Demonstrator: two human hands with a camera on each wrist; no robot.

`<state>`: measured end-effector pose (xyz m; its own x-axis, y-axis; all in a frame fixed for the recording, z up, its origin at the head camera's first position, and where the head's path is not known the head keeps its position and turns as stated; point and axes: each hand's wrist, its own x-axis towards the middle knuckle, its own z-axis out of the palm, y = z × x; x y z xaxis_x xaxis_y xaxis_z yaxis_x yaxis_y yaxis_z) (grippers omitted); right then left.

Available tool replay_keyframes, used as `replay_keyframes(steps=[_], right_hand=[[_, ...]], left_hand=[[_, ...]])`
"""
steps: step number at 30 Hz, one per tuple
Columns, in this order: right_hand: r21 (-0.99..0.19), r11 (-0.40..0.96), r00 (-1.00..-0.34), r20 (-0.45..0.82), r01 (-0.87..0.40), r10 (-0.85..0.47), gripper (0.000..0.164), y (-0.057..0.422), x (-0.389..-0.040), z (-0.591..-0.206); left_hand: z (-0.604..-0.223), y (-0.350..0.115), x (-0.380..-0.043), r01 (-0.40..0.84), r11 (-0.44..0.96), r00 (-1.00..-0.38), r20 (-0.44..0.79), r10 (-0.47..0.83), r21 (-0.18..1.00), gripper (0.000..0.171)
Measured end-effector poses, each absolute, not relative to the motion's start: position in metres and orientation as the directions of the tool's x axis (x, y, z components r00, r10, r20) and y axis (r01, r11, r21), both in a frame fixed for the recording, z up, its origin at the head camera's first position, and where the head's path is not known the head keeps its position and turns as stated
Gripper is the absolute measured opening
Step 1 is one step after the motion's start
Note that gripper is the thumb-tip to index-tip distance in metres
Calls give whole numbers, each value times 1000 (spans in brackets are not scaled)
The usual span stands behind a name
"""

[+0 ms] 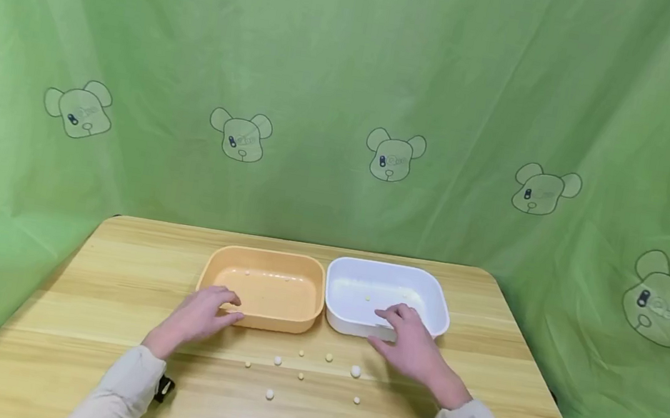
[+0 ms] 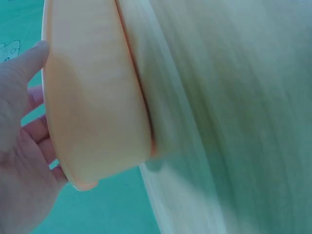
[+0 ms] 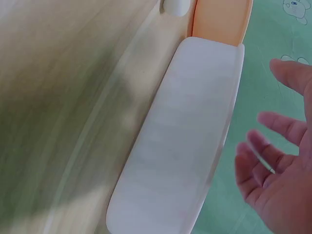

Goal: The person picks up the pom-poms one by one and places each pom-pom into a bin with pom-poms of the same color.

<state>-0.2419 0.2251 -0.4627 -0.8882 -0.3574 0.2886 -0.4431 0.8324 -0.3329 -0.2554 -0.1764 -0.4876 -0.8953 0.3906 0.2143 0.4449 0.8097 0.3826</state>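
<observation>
My left hand (image 1: 204,314) is at the front left corner of an orange plastic basin (image 1: 281,325). In the left wrist view its thumb (image 2: 36,54) lies right at the rim, with the other fingers loosely bent and partly hidden behind it. Over the front right part of a white basin (image 1: 350,326) is my right hand (image 1: 412,343), its fingers spread and relaxed with nothing between them. A small yellow ball (image 1: 368,298) lies in the white basin, and small pale balls (image 1: 247,273) lie in the orange one.
Several small balls lie scattered on the wooden table (image 1: 100,304) before the basins, among them a white ball (image 1: 355,371) and a yellow ball (image 1: 328,358). The basins stand side by side. A green curtain (image 1: 332,57) with bear-head prints hangs around the table.
</observation>
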Motion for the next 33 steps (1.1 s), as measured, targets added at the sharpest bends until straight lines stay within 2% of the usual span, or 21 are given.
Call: replay_keyframes(steps=[4, 9, 13, 19, 26, 33], right_hand=[[-434, 787, -898, 232, -439, -374, 37, 225, -234, -461], [-573, 681, -878, 169, -457, -448, 25, 229, -228, -464], [-631, 635, -859, 100, -445, -503, 21, 233, -226, -471], [-663, 597, -833, 74, -451, -548, 18, 237, -227, -484], [-718, 559, -806, 3, -414, -592, 27, 238, -230, -499], [-707, 573, -797, -23, -413, -603, 29, 237, -236, -507]], left_hand=[[-491, -178, -258, 494, 769, -869, 260, 421, 406, 11], [-493, -180, -260, 537, 727, -843, 315, 437, 428, 10], [-494, -180, -261, 532, 715, -847, 309, 434, 454, 9], [-496, -180, -260, 520, 711, -854, 306, 420, 474, 8], [-499, -180, -260, 504, 706, -864, 301, 405, 497, 9], [-500, -179, -260, 512, 694, -859, 323, 397, 507, 9]])
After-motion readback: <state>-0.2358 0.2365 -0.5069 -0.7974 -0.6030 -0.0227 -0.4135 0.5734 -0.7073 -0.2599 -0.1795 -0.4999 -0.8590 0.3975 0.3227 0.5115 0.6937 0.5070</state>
